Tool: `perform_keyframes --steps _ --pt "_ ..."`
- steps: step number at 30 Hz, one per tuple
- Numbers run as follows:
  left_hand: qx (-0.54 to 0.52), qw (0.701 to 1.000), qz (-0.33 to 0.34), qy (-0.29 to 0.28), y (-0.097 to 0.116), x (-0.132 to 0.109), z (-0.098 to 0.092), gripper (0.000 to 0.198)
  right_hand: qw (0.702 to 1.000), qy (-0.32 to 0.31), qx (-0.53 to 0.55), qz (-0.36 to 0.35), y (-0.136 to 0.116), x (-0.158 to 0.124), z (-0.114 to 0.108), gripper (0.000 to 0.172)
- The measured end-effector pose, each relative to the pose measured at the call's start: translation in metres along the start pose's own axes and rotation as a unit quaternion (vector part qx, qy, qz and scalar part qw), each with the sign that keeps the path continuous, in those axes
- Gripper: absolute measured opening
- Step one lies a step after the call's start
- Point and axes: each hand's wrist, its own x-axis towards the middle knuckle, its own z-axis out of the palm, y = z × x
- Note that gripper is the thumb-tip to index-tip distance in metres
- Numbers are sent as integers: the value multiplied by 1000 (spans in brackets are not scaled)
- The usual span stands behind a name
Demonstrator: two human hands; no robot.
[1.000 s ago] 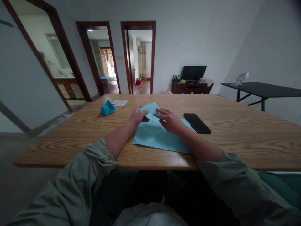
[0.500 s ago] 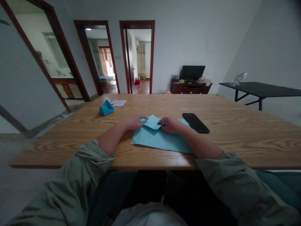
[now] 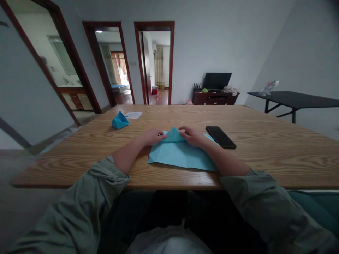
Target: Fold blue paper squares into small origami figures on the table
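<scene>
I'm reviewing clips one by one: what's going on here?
A person's left hand and right hand hold a folded light blue paper by its sides, its peak pointing away. It is over the far part of a larger light blue sheet on a wooden table. A phone lies to the right; a darker blue paper shape stands to the left.

Ahead of me, a pale wall (image 3: 230, 38) is rising beyond the wood-grained table (image 3: 265, 151). Reddish-brown door frames (image 3: 172, 63) are lining it; through one, a ceiling light (image 3: 99, 31) is glowing, through another, a beige curtain (image 3: 159, 67) is hanging. A flat-screen television (image 3: 217, 81) is sitting on a dark cabinet (image 3: 215, 100), and a black-topped table (image 3: 291, 99) is standing to my right.
</scene>
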Motion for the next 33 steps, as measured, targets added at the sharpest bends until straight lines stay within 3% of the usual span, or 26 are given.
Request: perform_keyframes --steps 7,10,15,18,21,24,28,33 --pt "13 999 -30 25 -1 3 6 35 999 12 -52 -10 2 5 11 39" --pt "-19 999 -21 37 0 3 8 42 995 6 -92 -34 2 4 12 36" --pt "23 999 31 8 4 1 7 35 986 -8 -149 -69 2 3 13 32" --pt "58 997 49 0 8 -1 6 42 978 -21 -182 -100 -4 1 16 37" --pt "87 992 77 -50 15 -3 11 49 968 -55 -197 -143 -11 -3 25 47" --pt "72 992 45 -93 22 -4 18 62 965 -102 -192 -144 -15 -6 31 58" --pt "56 993 3 -100 24 -8 24 74 962 -155 -188 -125 -16 -8 31 64" --pt "70 990 -21 -122 23 -21 17 81 963 -147 -193 -115 -17 -7 28 66"
